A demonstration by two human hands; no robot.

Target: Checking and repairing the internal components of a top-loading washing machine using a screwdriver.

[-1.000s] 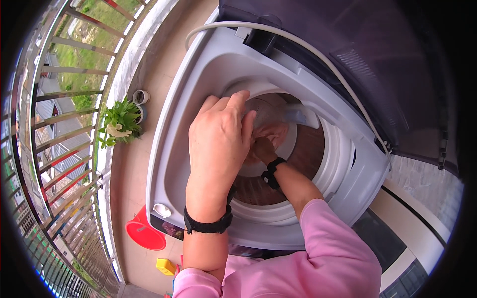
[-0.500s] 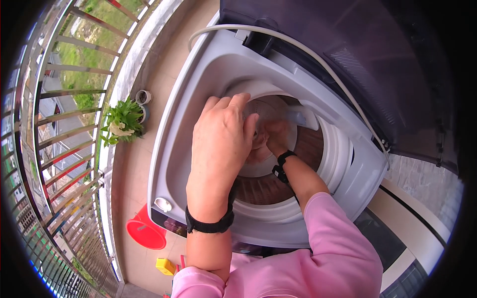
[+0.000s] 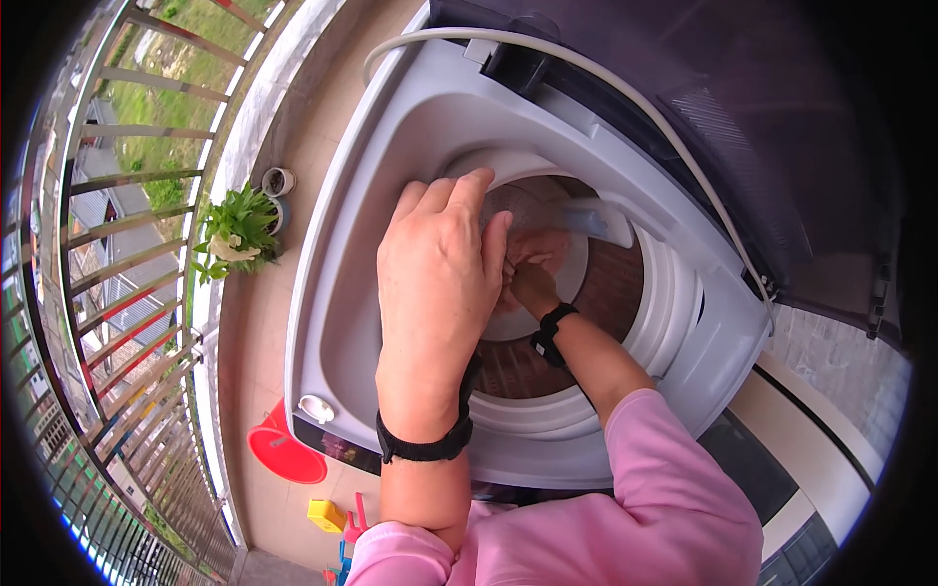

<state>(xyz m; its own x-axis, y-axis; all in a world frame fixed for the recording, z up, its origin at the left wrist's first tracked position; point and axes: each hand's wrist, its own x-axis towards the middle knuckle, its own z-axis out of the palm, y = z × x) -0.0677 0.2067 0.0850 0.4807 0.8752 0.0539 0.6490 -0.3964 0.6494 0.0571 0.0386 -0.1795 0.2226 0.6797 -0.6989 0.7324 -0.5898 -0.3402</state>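
Note:
A top-loading washing machine (image 3: 342, 293) stands before me, its dark translucent lid (image 3: 743, 146) raised. My left hand (image 3: 437, 259) hovers over the left part of the opening, back of the hand up. Its fingers are bent slightly and the thumb stands apart; I see nothing in it, though the palm is hidden. Down inside the drum (image 3: 611, 288), my right hand (image 3: 534, 288) is closed, fingertips together near the left thumb. What they grip, if anything, is too small and covered to make out. Pinkish patches, perhaps reflections, show on the round drum bottom. Both wrists wear black bands.
A pale hose (image 3: 635, 103) arches along the lid's hinge side. On the tiled floor at left are potted plants (image 3: 239, 230), a red bucket (image 3: 286, 451) and a yellow box (image 3: 326, 515). A metal railing (image 3: 127, 244) runs along the left. A white cabinet (image 3: 782, 410) stands right.
My right hand has drawn its fingers in and shifted slightly left and nearer. The left hand keeps its pose, a little to the right. The view has shifted slightly.

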